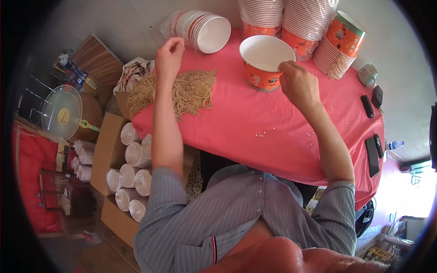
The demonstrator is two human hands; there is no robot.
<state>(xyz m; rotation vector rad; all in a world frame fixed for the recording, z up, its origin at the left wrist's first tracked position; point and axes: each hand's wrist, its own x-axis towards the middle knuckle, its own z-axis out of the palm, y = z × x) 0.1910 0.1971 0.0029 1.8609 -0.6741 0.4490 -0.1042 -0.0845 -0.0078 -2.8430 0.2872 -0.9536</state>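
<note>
My right hand [300, 84] grips the rim of an orange printed paper bucket [261, 78] with a white inside, which stands upright on the table, its mouth open toward me. My left hand [169, 57] is raised beside a plastic-wrapped stack of white-lined paper buckets [214, 34] lying on its side. Its fingers are curled together; whatever they may hold is hidden. Under my left forearm a heap of tan, twine-like strands [193, 93] spreads over the table's left end.
A pink cloth covers the table [236, 127]. Tall bucket stacks [304, 22] stand along the wall. At the right lie a mug [368, 75], a phone [372, 157] and small black devices. On my left, a carton [107, 148] holds several white wrapped rolls; a fan [63, 113] stands beyond.
</note>
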